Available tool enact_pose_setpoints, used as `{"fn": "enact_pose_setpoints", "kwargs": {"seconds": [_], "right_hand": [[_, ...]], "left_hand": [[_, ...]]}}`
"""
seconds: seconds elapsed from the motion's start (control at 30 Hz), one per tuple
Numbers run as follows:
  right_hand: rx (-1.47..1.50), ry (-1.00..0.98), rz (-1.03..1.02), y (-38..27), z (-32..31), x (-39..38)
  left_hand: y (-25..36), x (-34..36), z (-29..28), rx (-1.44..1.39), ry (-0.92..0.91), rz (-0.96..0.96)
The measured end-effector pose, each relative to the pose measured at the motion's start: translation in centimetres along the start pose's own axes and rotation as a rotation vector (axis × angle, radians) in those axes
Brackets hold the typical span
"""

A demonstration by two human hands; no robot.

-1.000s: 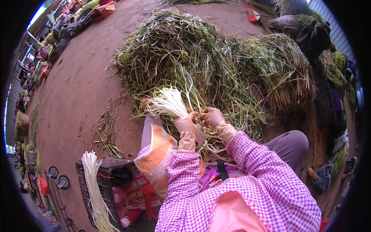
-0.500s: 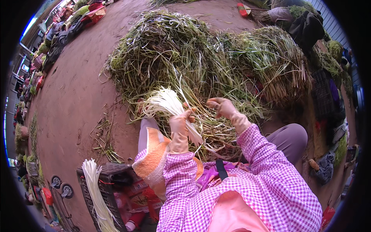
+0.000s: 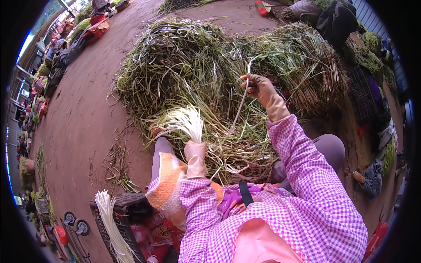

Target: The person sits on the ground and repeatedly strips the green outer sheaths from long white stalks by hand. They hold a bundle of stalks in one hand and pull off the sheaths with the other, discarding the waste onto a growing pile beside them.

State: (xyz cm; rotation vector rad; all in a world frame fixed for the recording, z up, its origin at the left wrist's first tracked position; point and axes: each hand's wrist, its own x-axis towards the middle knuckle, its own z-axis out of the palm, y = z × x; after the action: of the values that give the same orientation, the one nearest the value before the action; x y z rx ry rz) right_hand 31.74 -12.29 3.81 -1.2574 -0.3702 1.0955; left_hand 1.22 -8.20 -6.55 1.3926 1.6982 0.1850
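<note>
My left hand (image 3: 195, 154), in a tan glove, is closed around a fanned bundle of pale, peeled stalks (image 3: 186, 122), which look like blanched chives or garlic shoots. The bundle's white ends point up and left over the heap. Farther forward and to the right, my right hand (image 3: 262, 90) pinches one long pale stalk (image 3: 240, 107) near its upper end. That stalk hangs down, its lower tip over the loose stalks (image 3: 237, 160) before my lap. Just beyond both hands spreads the big heap of green stalks (image 3: 175, 65).
A tied-looking bundle of stalks (image 3: 302, 65) lies at the heap's right. Another white bundle (image 3: 109, 223) rests on a black crate (image 3: 100, 219) at my lower left. An orange-and-white towel (image 3: 166, 173) covers my left knee. A dark crate (image 3: 364, 94) stands at right.
My right hand has reached forward and now holds a single stalk. My left hand has shifted slightly left and down, keeping its bundle, which now points more upright.
</note>
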Motion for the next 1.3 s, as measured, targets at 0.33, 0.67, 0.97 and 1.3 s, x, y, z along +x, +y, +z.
{"fn": "enact_pose_setpoints", "kwargs": {"seconds": [0.33,0.67,0.97,1.3], "right_hand": [[0.432,-0.155,0.448,17.1,5.6,-3.2],[0.394,-0.033,0.396,17.7,1.2,6.0],[0.298,-0.067,0.183,11.3,-4.0,8.4],[0.444,0.105,0.027,5.8,-4.6,7.6]], "left_hand": [[2.4,-4.1,-0.8,-0.638,-0.499,-0.002],[1.0,-3.4,-1.5,-0.376,-0.478,-0.076],[0.7,-2.7,0.2,-0.285,-0.501,-0.105],[0.9,-3.0,-0.6,-0.202,-0.469,-0.072]]}}
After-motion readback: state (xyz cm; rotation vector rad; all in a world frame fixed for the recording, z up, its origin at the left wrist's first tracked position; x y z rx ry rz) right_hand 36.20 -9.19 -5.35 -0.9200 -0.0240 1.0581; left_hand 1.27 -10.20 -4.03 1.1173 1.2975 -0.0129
